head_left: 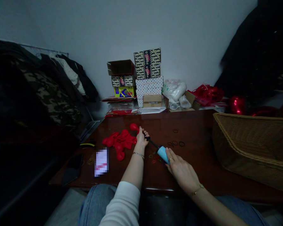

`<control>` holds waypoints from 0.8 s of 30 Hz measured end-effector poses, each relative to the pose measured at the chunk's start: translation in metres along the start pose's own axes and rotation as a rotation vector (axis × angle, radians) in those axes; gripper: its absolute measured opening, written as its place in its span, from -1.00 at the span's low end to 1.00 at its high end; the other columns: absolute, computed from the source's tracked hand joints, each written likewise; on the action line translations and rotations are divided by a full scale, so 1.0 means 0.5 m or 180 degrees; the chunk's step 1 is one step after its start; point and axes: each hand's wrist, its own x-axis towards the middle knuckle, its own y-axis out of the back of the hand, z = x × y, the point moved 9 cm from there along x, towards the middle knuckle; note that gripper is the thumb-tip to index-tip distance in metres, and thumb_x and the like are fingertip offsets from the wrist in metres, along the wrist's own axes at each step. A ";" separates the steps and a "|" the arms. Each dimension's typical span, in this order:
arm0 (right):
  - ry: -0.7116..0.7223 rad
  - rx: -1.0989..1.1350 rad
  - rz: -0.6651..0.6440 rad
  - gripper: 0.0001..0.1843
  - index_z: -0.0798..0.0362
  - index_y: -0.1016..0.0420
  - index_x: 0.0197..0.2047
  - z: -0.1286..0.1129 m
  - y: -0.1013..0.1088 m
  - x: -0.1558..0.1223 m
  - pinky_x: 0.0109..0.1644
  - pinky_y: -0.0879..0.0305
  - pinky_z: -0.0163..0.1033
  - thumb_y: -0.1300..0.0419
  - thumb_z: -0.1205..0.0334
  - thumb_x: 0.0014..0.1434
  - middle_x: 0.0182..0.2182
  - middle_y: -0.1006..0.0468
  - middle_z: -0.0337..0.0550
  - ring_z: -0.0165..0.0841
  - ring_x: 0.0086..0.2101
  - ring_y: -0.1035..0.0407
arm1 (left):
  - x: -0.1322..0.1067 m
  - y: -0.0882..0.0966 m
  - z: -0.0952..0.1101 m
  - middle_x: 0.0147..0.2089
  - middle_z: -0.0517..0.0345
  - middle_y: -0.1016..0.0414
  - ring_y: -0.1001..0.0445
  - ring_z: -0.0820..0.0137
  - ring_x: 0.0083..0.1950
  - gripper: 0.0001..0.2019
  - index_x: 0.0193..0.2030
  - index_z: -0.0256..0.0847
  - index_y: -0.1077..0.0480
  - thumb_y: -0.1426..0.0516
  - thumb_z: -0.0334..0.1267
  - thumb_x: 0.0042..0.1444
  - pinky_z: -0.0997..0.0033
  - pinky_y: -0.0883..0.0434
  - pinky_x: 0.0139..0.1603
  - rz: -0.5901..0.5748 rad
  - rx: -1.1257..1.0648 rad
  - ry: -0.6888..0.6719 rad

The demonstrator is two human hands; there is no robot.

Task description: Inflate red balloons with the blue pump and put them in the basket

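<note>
Pinching a red balloon (133,127) onto the pump's black nozzle (152,142), the left hand (141,138) holds firm. The right hand (180,168) clasps the blue pump (163,154); a loosened pinch could probably let the balloon slip off.

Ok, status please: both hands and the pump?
Left hand shut on red balloon at pump nozzle. Right hand shut on blue pump. Rubber bands nearby.

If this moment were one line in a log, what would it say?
left hand: holds red balloon on pump nozzle | right hand: grips blue pump | nearby: balloon pile, rubber bands, basket | surface: table
</note>
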 end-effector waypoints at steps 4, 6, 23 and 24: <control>-0.0018 -0.0006 -0.0061 -0.42 0.14 -0.01 0.28 0.006 0.000 0.002 -0.08 -0.40 -0.14 0.03 0.25 0.21 0.16 -0.28 0.06 -0.21 -0.06 -0.37 | -0.001 0.000 -0.021 -0.59 0.36 0.02 0.00 0.67 -0.68 -0.68 -0.46 -0.22 -0.13 -0.07 -0.04 0.13 0.72 0.01 -0.75 -0.0016 -0.0040 0.0059; -0.0051 -0.0001 -0.0082 -0.42 0.13 -0.01 0.28 0.006 0.001 0.007 -0.11 -0.41 -0.14 0.03 0.25 0.21 0.16 -0.28 0.07 -0.21 -0.08 -0.38 | -0.002 -0.001 -0.035 -0.59 0.36 0.00 -0.01 0.67 -0.68 -0.68 -0.46 -0.23 -0.14 -0.07 -0.05 0.14 0.72 0.00 -0.75 -0.0056 -0.0033 0.0086; -0.0256 0.0042 -0.0156 -0.43 0.10 0.01 0.29 0.006 -0.040 0.031 -0.21 -0.43 -0.21 0.05 0.24 0.22 0.16 -0.27 0.07 -0.25 -0.12 -0.40 | -0.036 0.003 -0.111 -0.59 0.30 -0.14 -0.19 0.58 -0.61 -0.67 -0.47 -0.23 -0.17 -0.17 -0.05 0.04 0.61 -0.21 -0.60 -0.0302 0.0088 0.0330; -0.0253 0.0042 -0.0145 -0.42 0.11 0.02 0.29 0.006 -0.039 0.031 -0.21 -0.43 -0.21 0.05 0.25 0.22 0.16 -0.27 0.06 -0.25 -0.12 -0.40 | -0.038 0.002 -0.109 -0.59 0.30 -0.14 -0.19 0.58 -0.61 -0.65 -0.47 -0.23 -0.17 -0.16 -0.01 0.03 0.60 -0.21 -0.60 -0.0284 0.0066 0.0318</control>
